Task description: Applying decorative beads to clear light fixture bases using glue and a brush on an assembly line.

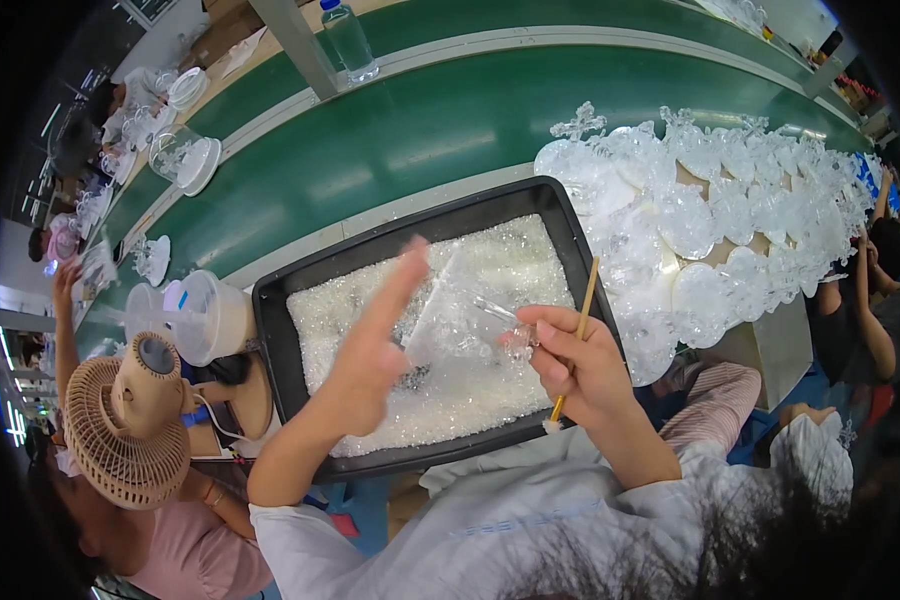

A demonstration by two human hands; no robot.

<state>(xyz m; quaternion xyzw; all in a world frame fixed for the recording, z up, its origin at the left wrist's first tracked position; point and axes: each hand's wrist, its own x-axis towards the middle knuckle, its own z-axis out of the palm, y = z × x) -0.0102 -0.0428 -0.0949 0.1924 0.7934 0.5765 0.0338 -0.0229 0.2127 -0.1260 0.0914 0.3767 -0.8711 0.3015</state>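
My right hand (pixel 588 368) is closed over the right part of a black tray (pixel 390 228). Its thumb and fingers pinch a clear ornament piece (pixel 494 309) with a straight shaft and a knobbly end. A thin brush (pixel 588 292) with a yellow handle is tucked through the same hand, its whitish tip pointing down. My left hand (pixel 365 365) hovers over the tray's left half, index finger stretched out and blurred by motion; I see nothing in it. Sparkling clear-white granules (pixel 515 245) fill the tray, with a smooth pale ridge or patch near the middle.
Rows of clear ornaments on white round bases (pixel 705 300) crowd the table to the right. Clear plastic tubs (pixel 210 320) and a beige fan (pixel 130 420) stand at the left. Behind runs a green conveyor belt (pixel 420 120) with a water bottle (pixel 350 42) beyond. Other people sit on both sides.
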